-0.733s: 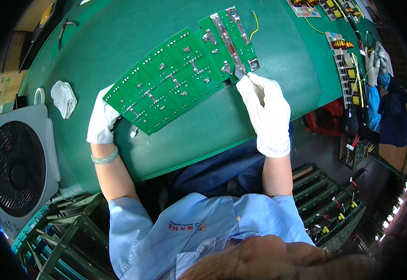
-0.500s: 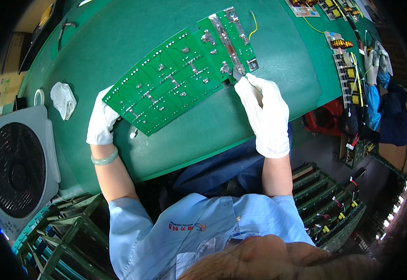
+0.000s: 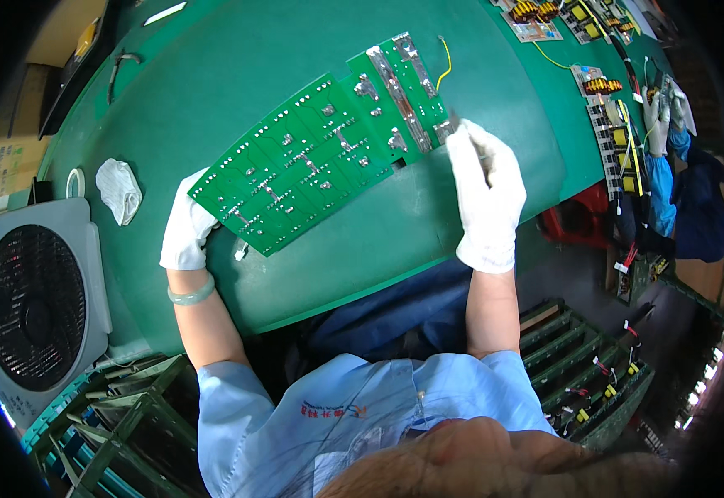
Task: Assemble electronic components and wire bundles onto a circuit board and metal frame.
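Note:
A green circuit board point(image 3: 295, 166) with soldered joints and wide tinned strips is held up at a slant above the green table. My left hand point(image 3: 186, 224), in a white glove, grips its lower left end, with the fingers partly hidden beneath. My right hand point(image 3: 491, 195), also gloved in white, is closed in a pinch at the board's right corner. From its fingertips pokes a small dark, thin tip whose kind I cannot make out. A yellow wire point(image 3: 445, 66) sticks out from the board's upper right edge. Under the left end shows a small whitish connector point(image 3: 240, 249).
On the left stand a grey box fan point(image 3: 38, 307) and a crumpled white glove point(image 3: 119, 191). Boards with yellow components point(image 3: 619, 141) line the right side, where a co-worker's gloved hands point(image 3: 665, 112) show. Slotted green racks point(image 3: 578, 365) flank my seat.
My right hand has shifted slightly right, from the lower end of the long tinned strip to the board's right corner. The board sits a little lower in view; my left hand still holds it.

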Motion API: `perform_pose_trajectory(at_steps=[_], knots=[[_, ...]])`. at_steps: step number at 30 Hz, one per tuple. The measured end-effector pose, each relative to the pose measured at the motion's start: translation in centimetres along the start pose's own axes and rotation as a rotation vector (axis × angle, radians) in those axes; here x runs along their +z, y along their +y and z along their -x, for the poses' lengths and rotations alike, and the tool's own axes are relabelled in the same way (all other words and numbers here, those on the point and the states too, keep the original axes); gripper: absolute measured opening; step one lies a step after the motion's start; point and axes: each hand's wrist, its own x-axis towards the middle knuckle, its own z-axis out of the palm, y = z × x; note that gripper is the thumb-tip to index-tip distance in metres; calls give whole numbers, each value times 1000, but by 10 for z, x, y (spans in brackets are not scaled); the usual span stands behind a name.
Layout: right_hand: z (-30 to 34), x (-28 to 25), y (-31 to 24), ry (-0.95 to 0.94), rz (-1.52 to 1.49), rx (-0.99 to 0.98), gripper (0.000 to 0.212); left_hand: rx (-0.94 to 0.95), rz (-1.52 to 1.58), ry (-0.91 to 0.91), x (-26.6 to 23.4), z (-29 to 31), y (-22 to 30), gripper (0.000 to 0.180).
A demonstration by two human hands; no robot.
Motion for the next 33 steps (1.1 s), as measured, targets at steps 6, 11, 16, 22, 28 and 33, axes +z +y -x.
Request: perform_pose_trajectory(at_steps=[6, 11, 16, 22, 28, 33], knots=[[-18, -4, 29, 57, -241, 229, 43, -10, 50, -41, 0, 0, 1, 14], [-16, -1, 34, 27, -246, 222, 43, -36, 96, -63, -2, -6, 2, 10], [-19, -3, 42, 12, -277, 191, 39, -89, 177, -7, 1, -9, -8, 11], [-17, -2, 33, -9, -248, 240, 38, 0, 113, -94, -1, -8, -9, 9], [-17, -2, 39, -13, -198, 205, 38, -53, 122, -28, 1, -5, -13, 12], [-18, -4, 35, -9, -172, 213, 38, -14, 96, -52, 1, -6, -12, 12]])
